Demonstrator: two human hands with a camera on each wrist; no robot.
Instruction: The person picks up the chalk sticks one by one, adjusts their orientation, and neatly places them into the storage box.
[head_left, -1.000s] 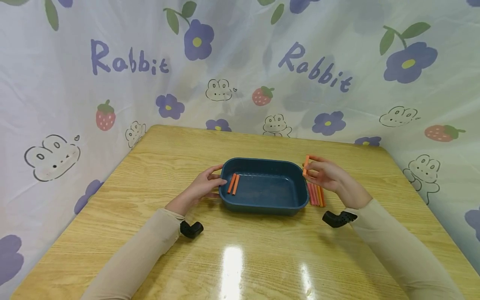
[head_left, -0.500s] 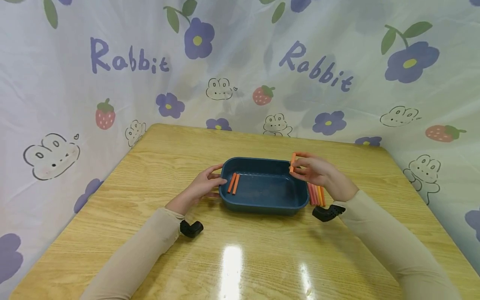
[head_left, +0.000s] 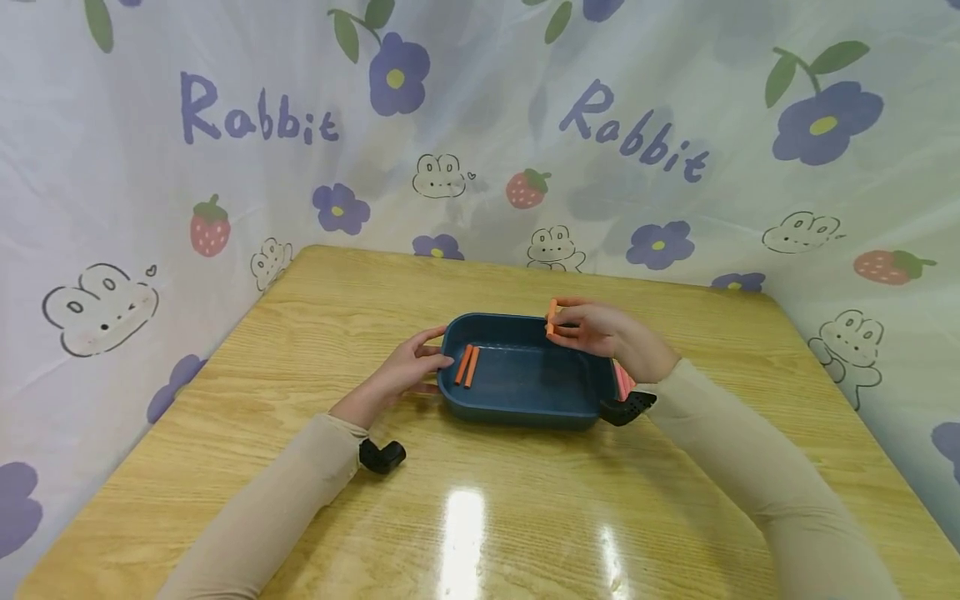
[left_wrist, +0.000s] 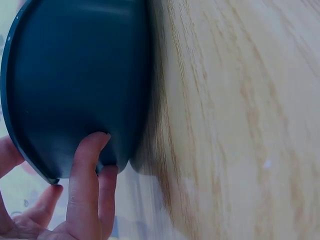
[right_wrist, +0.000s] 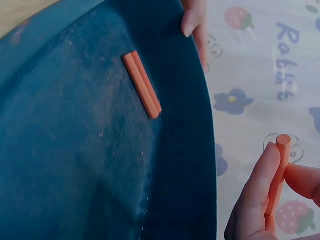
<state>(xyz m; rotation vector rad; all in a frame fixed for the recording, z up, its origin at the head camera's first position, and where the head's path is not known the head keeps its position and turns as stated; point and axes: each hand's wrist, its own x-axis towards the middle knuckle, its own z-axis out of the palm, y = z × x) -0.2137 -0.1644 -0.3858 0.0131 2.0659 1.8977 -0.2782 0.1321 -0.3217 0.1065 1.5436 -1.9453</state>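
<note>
A dark blue plastic basin rests on the table. My left hand grips its left end, thumb at the rim; in the left wrist view the fingers press the outer wall. My right hand pinches a short orange stick between thumb and fingertips, above the basin's back rim. The right wrist view shows this stick with a flat end and faceted sides. Inside, near the left wall, two orange sticks lie side by side on the basin's floor.
Several pink sticks lie on the wooden table against the basin's right end, partly hidden by my right wrist. A white curtain printed with rabbits and flowers surrounds the table. Black wrist-camera mounts stick out from both sleeves.
My right hand has moved left with the orange stick, from beyond the basin's right end to above its back rim. The left hand and basin have stayed put.
</note>
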